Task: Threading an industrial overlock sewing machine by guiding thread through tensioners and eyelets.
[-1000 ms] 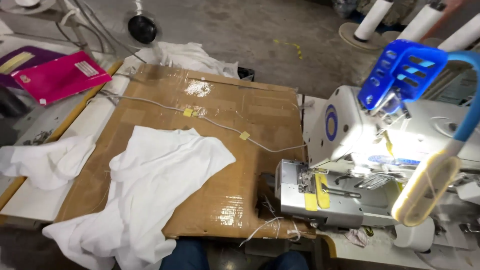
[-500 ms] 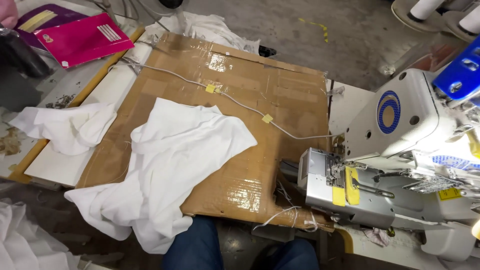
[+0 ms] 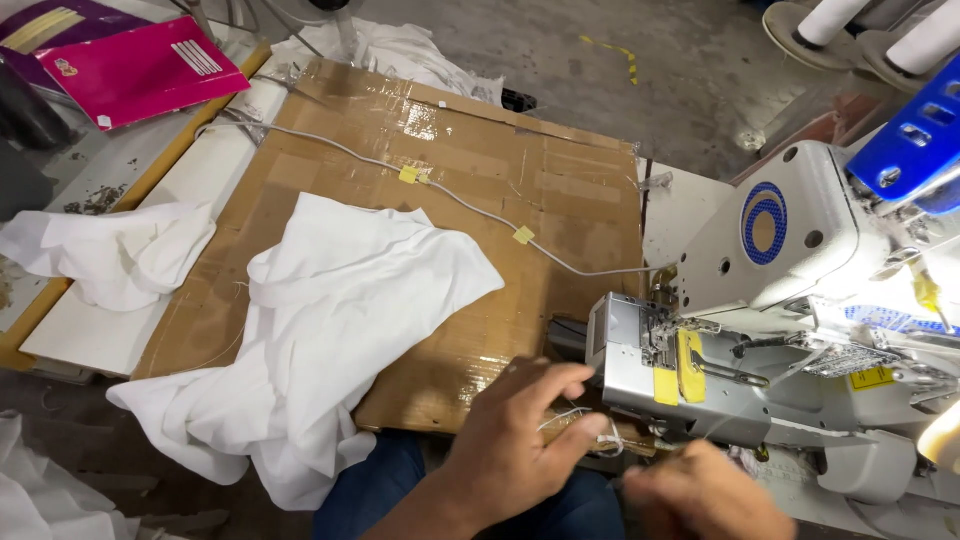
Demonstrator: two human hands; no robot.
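Cardboard taped over the table [image 3: 300,180] fills the view, with the sewing machine [image 3: 780,300] at its right edge. At the near edge the left hand [image 3: 520,440] pinches loose white thread [image 3: 585,425] between narrowed fingers, just below the machine's grey bed. The right hand [image 3: 700,495] sits curled beside it (blurred; I cannot tell what it holds). No cloth lies under the needle yet: the white garment [image 3: 330,330] lies crumpled mid-cardboard, unsewn as far as shows, and another white cloth [image 3: 110,255] rests at the left edge.

A flat pink packet [image 3: 140,70] lies at the upper left. A round blue sticker [image 3: 765,224] and a small yellow label [image 3: 871,378] sit on the sewing machine at right.
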